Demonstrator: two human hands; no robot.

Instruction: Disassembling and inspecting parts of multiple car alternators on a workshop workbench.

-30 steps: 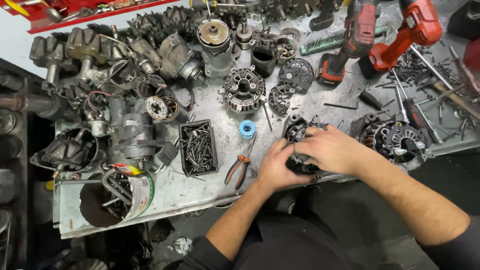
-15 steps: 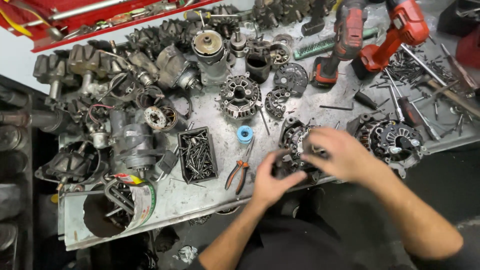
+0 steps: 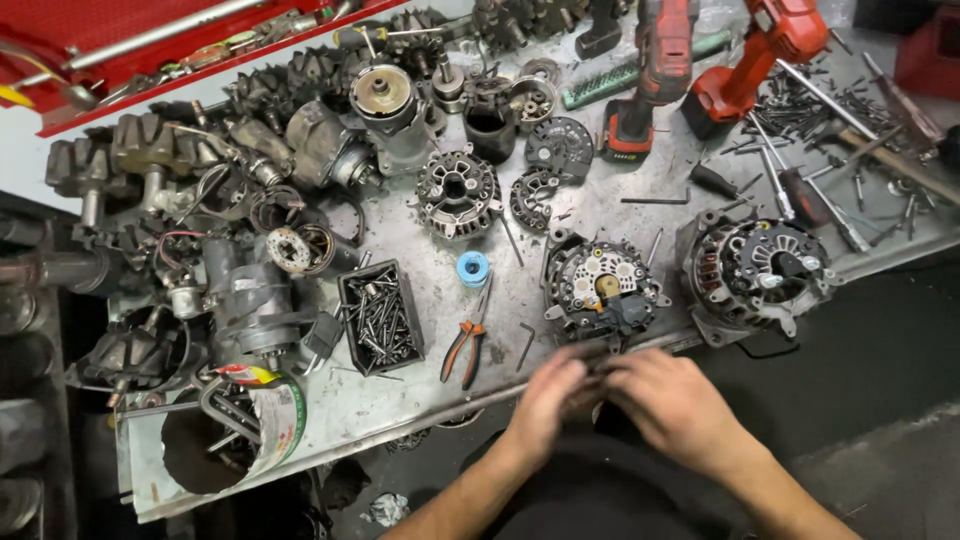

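My left hand (image 3: pixel 545 400) and my right hand (image 3: pixel 670 400) are together at the bench's front edge, fingers closed around a small dark part (image 3: pixel 597 365) between them; motion blur hides what it is. Just beyond them lies an opened alternator rear housing (image 3: pixel 600 285) with its rectifier showing. A second alternator (image 3: pixel 755 270) sits to its right. Orange-handled pliers (image 3: pixel 465 345) and a blue tape roll (image 3: pixel 472 268) lie left of my hands.
A black tray of screws (image 3: pixel 380 315) stands left of the pliers. Alternator parts and starters crowd the metal bench (image 3: pixel 440 385) at left and back. Two red cordless drivers (image 3: pixel 735 75) stand at the back right, with loose bolts and tools. A cut can (image 3: pixel 265 425) sits front left.
Both hands have pulled back from the opened alternator housing toward the bench's front edge, bringing a small dark part with them. The housing now lies uncovered.
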